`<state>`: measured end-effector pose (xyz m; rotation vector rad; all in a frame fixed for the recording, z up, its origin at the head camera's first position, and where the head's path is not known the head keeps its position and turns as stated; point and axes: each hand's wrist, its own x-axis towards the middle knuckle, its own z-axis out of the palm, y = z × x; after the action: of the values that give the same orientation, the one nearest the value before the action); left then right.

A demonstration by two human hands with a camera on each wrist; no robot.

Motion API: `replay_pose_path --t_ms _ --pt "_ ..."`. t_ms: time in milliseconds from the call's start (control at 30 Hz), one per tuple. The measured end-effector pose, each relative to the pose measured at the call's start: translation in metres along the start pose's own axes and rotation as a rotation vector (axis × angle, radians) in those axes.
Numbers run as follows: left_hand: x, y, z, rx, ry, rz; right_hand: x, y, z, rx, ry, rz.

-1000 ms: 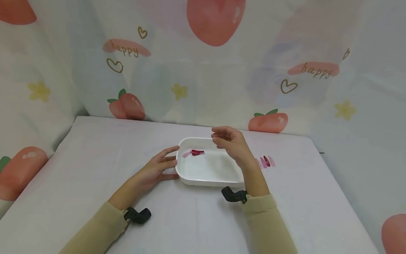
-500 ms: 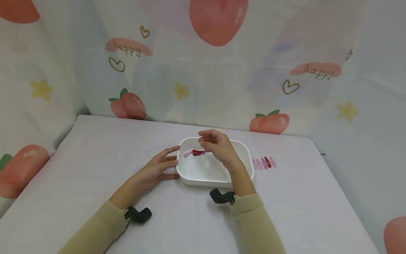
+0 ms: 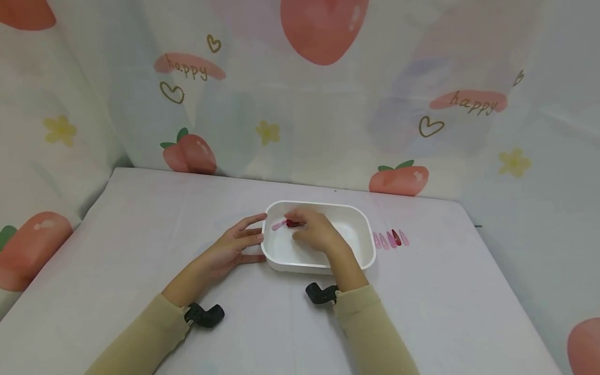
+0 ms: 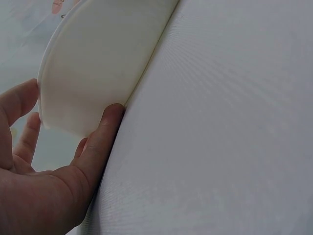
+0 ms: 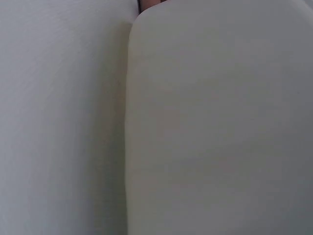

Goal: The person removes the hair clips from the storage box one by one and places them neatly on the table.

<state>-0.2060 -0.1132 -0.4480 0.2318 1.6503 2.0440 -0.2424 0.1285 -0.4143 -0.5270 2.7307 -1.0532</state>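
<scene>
In the head view, my left hand [image 3: 225, 247] rests its spread, extended fingers against the left end of a white tray [image 3: 349, 234]. The left wrist view shows the thumb [image 4: 105, 132] along the tray's lower wall. My right hand [image 3: 316, 229] is down inside the tray, with thumb and forefinger apart on either side of a dark red hair clip [image 3: 291, 223]. Whether the fingertips touch it cannot be made out. A pink hair clip [image 3: 278, 225] lies just to its left. The right wrist view shows mainly the tray's outer wall [image 5: 210, 122]; the right fingers are hidden there.
Right of the tray, several pink and red hair clips [image 3: 391, 239] lie in a row on the white tablecloth [image 3: 450, 291]. A fruit-patterned cloth [image 3: 323, 114] hangs behind the table and along its sides.
My right hand has moved left and then lowered into the tray to the dark red hair clip. The row of clips on the right has come into fuller view. My left hand stays against the tray.
</scene>
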Motion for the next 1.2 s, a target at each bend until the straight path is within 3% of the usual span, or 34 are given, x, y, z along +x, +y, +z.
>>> replay_pose_path --t_ms 333,733,933,1200 --pt "0.0014 0.0002 0.0 0.003 0.002 0.006 -0.0008 -0.0013 0.0012 -0.1 0.014 0.055" --pt "0.001 0.0002 0.0004 0.008 0.007 0.003 -0.002 -0.0011 0.0008 -0.185 0.091 0.034" --pt "0.0018 -0.0003 -0.0001 0.002 0.011 0.003 -0.0015 -0.0046 -0.0015 -0.105 0.216 0.053" --pt "0.002 0.0003 0.0005 0.013 0.016 0.002 -0.0002 -0.0033 -0.0047 0.112 0.247 0.042"
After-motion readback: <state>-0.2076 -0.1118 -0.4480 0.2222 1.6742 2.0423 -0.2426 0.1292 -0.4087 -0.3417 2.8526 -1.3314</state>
